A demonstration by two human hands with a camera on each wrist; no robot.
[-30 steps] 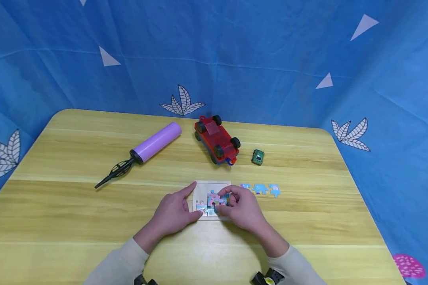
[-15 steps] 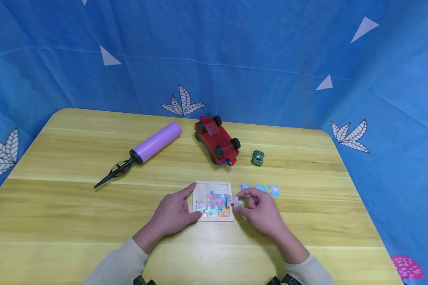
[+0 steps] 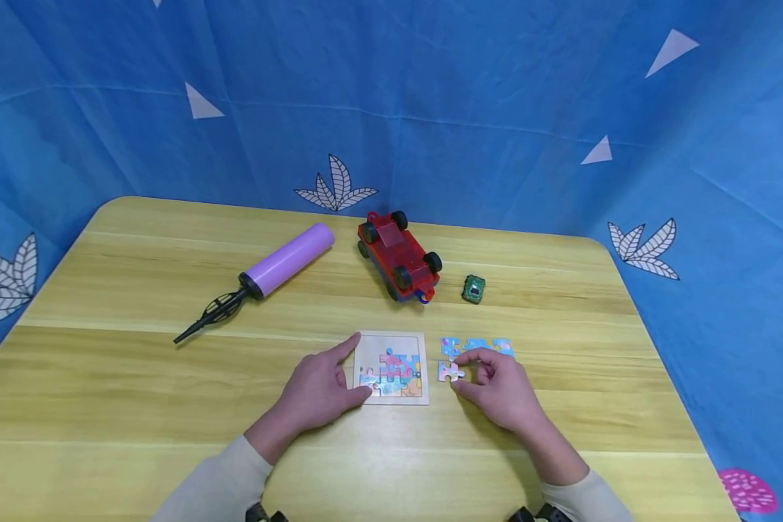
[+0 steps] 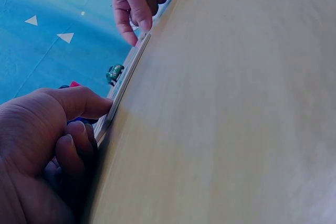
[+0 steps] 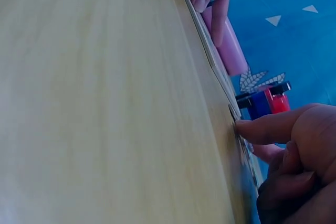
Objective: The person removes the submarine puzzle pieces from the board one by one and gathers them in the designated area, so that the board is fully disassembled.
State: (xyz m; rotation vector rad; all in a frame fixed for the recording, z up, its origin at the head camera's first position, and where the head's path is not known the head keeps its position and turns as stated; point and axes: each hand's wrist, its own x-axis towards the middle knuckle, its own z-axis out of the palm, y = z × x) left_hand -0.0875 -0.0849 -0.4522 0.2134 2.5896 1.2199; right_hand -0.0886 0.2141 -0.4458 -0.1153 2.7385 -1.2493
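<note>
My left hand rests at the left side of a square wooden puzzle board in the head view. Its index finger lies by the upper left corner and its thumb touches the lower left. In the board's lower part are several joined pieces, pink, blue and sandy. To the right of the board, my right hand pinches a pink and blue puzzle piece between thumb and index finger, at the table surface. Behind it lie loose puzzle pieces in a row, partly hidden by the hand.
A purple hand pump with a black nozzle lies at the back left. An upturned red toy car and a small green toy car are behind the board. Blue printed cloth hangs behind the wooden table.
My right hand has drawn the puzzle piece off the board and carried it right, near the loose pieces. The left hand stays in place at the board.
</note>
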